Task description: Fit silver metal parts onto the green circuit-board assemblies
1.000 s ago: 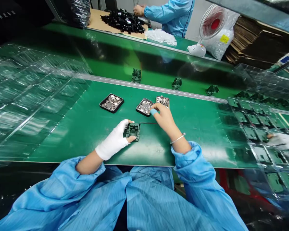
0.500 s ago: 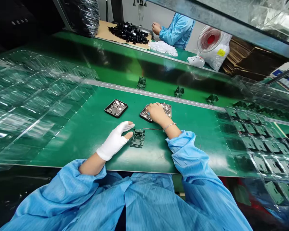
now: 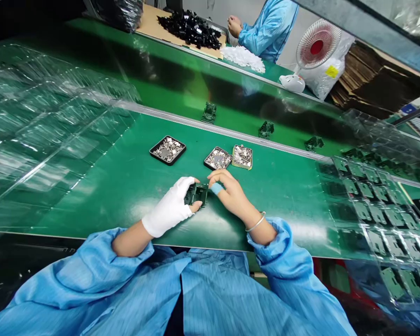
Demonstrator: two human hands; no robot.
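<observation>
My left hand, in a white glove with bare fingertips, grips a small green circuit board assembly and holds it tilted up. My right hand is bare, with a blue wrap on its thumb and a bangle at the wrist. Its thumb and fingertips come together at the assembly's right side; anything between them is too small to make out. Just beyond the hands lie a black-rimmed tray and a yellowish-rimmed tray, both holding small metal parts. A similar black tray sits farther left.
More board assemblies stand on the green strip behind a metal rail. Clear blister trays cover the left; filled blister trays are at the right. Across the line are a co-worker's sleeve, a fan and black parts.
My right hand has drawn back from the trays of parts to the board assembly. My left hand has taken hold of that assembly, which lay flat on the table, and tilted it up.
</observation>
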